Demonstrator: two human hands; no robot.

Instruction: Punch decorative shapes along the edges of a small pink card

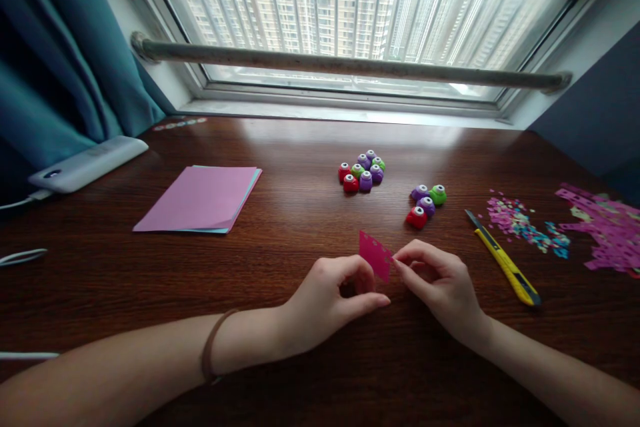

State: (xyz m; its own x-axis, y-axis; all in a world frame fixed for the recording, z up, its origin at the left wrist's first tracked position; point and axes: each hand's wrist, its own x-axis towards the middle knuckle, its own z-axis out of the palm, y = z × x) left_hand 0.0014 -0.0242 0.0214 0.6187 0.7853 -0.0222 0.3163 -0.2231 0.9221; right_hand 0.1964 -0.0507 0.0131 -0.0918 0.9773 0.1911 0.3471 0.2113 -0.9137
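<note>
no words, brands or numbers can be read; dark marks on the craft punches' [366, 182] pale tops are too small.

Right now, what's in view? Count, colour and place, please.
Window: one, pale, back
Buildings: several, pale, outside
Bar: one, greyish, across window
Curtain: one, teal, left
Wall: one, bluish, right
Table: one, brown, foreground
Device: one, white, left
Cables: several, white, left edge
Small discs: one row, pale, back left
Paper stack: one, pink over blue, left
Craft punches: about twelve, purple, green, red, two central clusters
Knife: one, yellow, right
Confetti: uncountable, mixed, right
Scraps: one pile, mostly pink, far right
Card: one, pink, centre
Wristband: one, brown, lower left
Left hand: one, bare, by card
Right hand: one, bare, pinching card
</note>
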